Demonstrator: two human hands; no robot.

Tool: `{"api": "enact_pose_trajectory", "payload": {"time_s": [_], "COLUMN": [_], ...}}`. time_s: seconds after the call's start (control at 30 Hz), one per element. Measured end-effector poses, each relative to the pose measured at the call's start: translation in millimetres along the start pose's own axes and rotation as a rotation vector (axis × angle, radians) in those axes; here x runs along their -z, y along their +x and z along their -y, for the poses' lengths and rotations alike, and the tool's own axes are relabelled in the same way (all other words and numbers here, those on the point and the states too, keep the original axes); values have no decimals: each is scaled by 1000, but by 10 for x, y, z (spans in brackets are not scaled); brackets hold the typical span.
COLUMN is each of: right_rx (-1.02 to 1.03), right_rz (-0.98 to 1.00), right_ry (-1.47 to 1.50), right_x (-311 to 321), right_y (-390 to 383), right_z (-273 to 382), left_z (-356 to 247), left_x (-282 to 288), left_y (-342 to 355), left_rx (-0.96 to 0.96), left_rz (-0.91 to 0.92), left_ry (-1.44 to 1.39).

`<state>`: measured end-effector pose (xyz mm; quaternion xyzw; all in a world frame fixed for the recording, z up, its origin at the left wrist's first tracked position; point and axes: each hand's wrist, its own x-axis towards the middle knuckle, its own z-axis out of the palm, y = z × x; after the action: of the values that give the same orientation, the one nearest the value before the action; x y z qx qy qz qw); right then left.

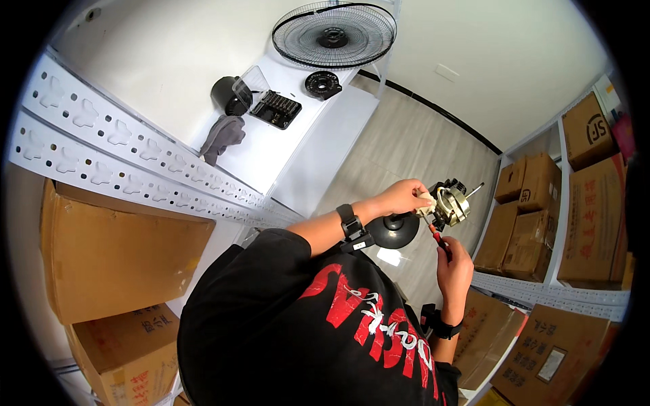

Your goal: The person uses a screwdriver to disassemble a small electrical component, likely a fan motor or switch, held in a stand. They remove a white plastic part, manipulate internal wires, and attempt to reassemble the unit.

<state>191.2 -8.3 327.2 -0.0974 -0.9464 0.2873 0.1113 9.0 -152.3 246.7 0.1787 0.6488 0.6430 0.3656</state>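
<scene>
A bare fan motor (451, 206) with a metal housing and a thin shaft pointing up and right sits on top of a stand with a round black base (393, 231). At the motor's left end, my left hand (406, 196) pinches a small cream-white part (425, 203); what kind of part it is I cannot make out. My right hand (455, 269) is closed around a red and black screwdriver (439, 237). Its tip points up at the motor beside the white part; the exact contact spot is too small to see.
On the white shelf at the far left are a fan grille (333, 37), a round black part (323, 84), an open tool-bit case (275, 109), a black cup-shaped cover (231, 95) and a grey cloth (222, 137). Shelves with cardboard boxes (128, 250) flank both sides.
</scene>
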Motion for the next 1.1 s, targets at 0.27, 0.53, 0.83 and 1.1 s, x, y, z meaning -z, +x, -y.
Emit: {"api": "enact_pose_trajectory", "payload": {"time_s": [0.27,0.53,0.83,1.1], "right_rx": [3,-270,-62,-210], "right_rz": [-31,147,164,-94], "right_ry": [22,121,-140,581], "right_x": [-70,-194,-8,-106], "right_y": [52,18,32,-16], "right_z": [-39,-252,20,-720], "left_z": [110,202,151,-31], "left_x": [-6,-2,62,424], "left_y": [70,76,28,35], "left_rx": [-28,-113,-173,182], "left_rz": [-49,-83,-160,256], "left_ry": [108,170,246,-518]}}
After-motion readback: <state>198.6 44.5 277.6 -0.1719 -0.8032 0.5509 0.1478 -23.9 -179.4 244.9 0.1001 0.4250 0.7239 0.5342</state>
